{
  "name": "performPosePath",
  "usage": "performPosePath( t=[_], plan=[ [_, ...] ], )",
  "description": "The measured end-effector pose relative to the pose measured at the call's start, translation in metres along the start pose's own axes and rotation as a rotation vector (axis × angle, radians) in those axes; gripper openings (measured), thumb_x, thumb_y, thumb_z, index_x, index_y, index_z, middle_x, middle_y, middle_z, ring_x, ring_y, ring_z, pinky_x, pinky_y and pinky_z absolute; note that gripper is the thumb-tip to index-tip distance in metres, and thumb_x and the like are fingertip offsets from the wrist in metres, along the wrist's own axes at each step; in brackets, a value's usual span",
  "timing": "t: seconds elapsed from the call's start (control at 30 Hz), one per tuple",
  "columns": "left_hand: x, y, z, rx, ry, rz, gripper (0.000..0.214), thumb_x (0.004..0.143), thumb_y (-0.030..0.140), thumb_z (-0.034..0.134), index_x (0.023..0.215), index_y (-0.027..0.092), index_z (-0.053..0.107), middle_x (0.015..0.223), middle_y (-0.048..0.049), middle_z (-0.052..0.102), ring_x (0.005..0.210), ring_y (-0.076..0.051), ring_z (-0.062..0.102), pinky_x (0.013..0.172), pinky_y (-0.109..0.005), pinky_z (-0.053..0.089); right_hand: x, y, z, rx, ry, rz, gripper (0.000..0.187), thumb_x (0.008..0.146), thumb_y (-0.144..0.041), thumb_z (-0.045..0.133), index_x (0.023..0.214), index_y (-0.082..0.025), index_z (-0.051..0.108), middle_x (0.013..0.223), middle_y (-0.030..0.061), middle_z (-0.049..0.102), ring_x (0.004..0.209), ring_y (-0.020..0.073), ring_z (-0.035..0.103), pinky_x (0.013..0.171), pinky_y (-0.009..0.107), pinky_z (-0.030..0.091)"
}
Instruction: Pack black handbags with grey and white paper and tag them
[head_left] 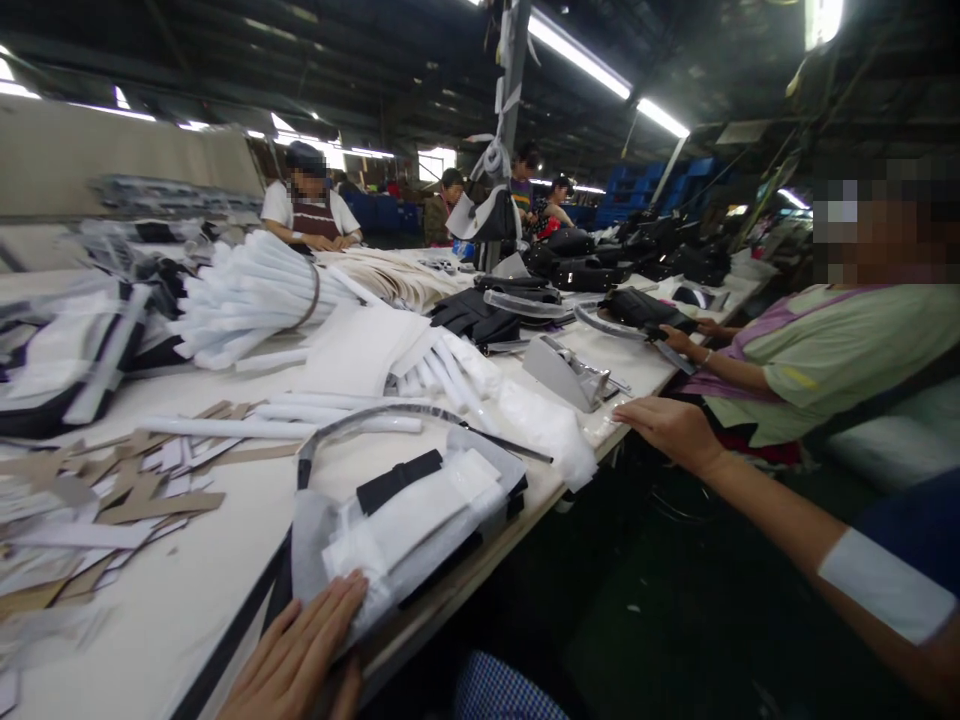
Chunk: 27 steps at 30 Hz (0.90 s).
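1. Left hand [311,635]: lower centre-left of frame; fingers outstretched, side by side, laid flat on the wrapped bag, not clenched.
2. Wrapped bag [427,515]: lower centre, at the table's near edge; white wrapping, black band [400,482] on top, handle [390,411] in clear film arching behind.
3. Right hand [675,432]: right of centre; fingers extended at the table edge, near the tape dispenser; cannot tell whether the fingertips pinch anything.
4. Tape dispenser [561,372]: grey, right of centre.
5. White padding [544,425]: fluffy, between wrapped bag and dispenser.
6. Tube bundle [244,295]: white, banded, left of centre.
7. Paper strips [142,500]: brown and white, scattered, lower left.
8. Co-worker [847,350]: right edge, hands at a black bag [651,310].
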<state>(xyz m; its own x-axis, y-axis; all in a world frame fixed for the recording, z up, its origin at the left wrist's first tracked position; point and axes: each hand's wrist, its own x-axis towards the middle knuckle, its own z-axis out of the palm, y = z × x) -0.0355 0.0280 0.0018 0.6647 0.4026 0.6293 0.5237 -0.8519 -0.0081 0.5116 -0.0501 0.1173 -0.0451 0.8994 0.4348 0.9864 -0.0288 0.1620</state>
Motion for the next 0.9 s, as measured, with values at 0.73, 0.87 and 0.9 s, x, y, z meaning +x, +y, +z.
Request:
performPosePath(
  t=[0.73, 0.87, 0.9],
  plan=[
    [0.008, 0.026, -0.013, -0.369, -0.072, -0.409, 0.062, 0.076, 0.009, 0.052, 0.137, 0.017, 0.047, 0.138, -0.0063, 0.060, 0.129, -0.023, 0.053, 0.116, -0.046, 0.036, 0.168, -0.335, -0.008, 0.555, -0.725, -1.122, 0.025, 0.087, -0.040, 0.064, 0.074, -0.020, 0.071, 0.068, 0.0005, 0.067, 0.062, 0.0120, 0.058, 0.056, 0.024, 0.031],
    [0.007, 0.026, -0.011, -0.417, -0.046, -0.428, 0.061, 0.075, 0.007, 0.051, 0.135, 0.017, 0.048, 0.136, -0.0076, 0.060, 0.130, -0.023, 0.052, 0.117, -0.046, 0.034, 0.178, -0.353, 0.006, 0.334, -0.819, -1.188, 0.019, 0.085, -0.040, 0.067, 0.082, -0.023, 0.074, 0.076, 0.0029, 0.073, 0.066, 0.0154, 0.062, 0.055, 0.025, 0.028],
    [0.007, 0.026, -0.010, -0.427, -0.038, -0.433, 0.060, 0.075, 0.007, 0.051, 0.135, 0.017, 0.048, 0.135, -0.0081, 0.061, 0.129, -0.023, 0.052, 0.118, -0.046, 0.033, 0.179, -0.356, 0.006, 0.297, -0.842, -1.197, 0.019, 0.085, -0.041, 0.067, 0.085, -0.023, 0.075, 0.078, 0.0033, 0.074, 0.068, 0.0161, 0.063, 0.056, 0.026, 0.027]
  ],
)
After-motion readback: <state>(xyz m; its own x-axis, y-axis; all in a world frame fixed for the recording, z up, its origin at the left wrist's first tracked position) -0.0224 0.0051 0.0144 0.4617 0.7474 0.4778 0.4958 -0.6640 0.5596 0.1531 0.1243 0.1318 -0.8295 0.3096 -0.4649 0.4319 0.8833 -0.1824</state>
